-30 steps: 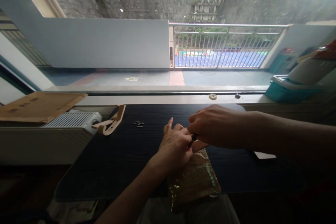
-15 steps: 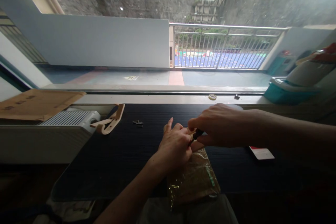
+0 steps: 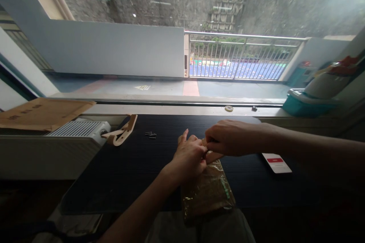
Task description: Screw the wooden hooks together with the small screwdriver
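2 hands meet above a clear bag (image 3: 209,193) at the dark mat's (image 3: 128,171) near edge: left hand (image 3: 189,155) and right hand (image 3: 228,138) both pinch a small wooden piece (image 3: 212,155).

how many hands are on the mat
2: the left hand and right hand meet mid-mat, fingers together at the top of a clear bag. What they pinch is hidden.
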The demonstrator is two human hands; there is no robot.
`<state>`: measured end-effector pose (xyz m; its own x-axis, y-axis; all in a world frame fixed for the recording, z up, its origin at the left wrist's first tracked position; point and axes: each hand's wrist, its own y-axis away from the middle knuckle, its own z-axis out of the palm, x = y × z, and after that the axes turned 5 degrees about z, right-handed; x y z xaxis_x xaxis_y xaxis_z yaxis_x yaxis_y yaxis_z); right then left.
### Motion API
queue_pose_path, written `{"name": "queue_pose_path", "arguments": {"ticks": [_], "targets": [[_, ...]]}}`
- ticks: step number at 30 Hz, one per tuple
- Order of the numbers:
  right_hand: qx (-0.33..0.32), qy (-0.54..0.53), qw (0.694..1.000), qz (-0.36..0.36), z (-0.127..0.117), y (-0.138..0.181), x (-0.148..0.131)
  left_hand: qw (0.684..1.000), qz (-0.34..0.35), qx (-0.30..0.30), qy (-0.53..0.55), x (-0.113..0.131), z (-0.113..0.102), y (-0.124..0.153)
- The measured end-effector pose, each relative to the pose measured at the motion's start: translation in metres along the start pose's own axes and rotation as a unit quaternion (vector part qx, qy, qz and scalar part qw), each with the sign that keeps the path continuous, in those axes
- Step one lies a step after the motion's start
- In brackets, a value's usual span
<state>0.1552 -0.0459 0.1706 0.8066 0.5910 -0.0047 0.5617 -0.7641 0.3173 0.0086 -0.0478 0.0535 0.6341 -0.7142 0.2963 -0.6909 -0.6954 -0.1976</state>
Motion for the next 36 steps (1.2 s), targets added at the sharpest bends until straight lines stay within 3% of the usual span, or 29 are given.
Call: {"name": "queue_pose_path", "arguments": {"ticks": [10,26,30,36], "targets": [[-0.033,0.122,0.990,-0.060,-0.008,-0.006,-0.012,1.000,0.003,-0.014,-0.001,0.000,-0.002,-0.001],[-0.057,0.087,0.991,-0.088,-0.005,-0.013,-0.011,1.000,0.022,0.005,0.020,-0.002,0.001,0.002],[-0.058,0.080,0.994,-0.050,-0.007,-0.009,-0.011,1.000,0.014,0.000,0.025,0.000,-0.003,0.000],[-0.032,0.091,0.992,-0.079,-0.003,-0.008,-0.010,1.000,-0.005,0.015,0.009,0.003,-0.016,0.009]]}}
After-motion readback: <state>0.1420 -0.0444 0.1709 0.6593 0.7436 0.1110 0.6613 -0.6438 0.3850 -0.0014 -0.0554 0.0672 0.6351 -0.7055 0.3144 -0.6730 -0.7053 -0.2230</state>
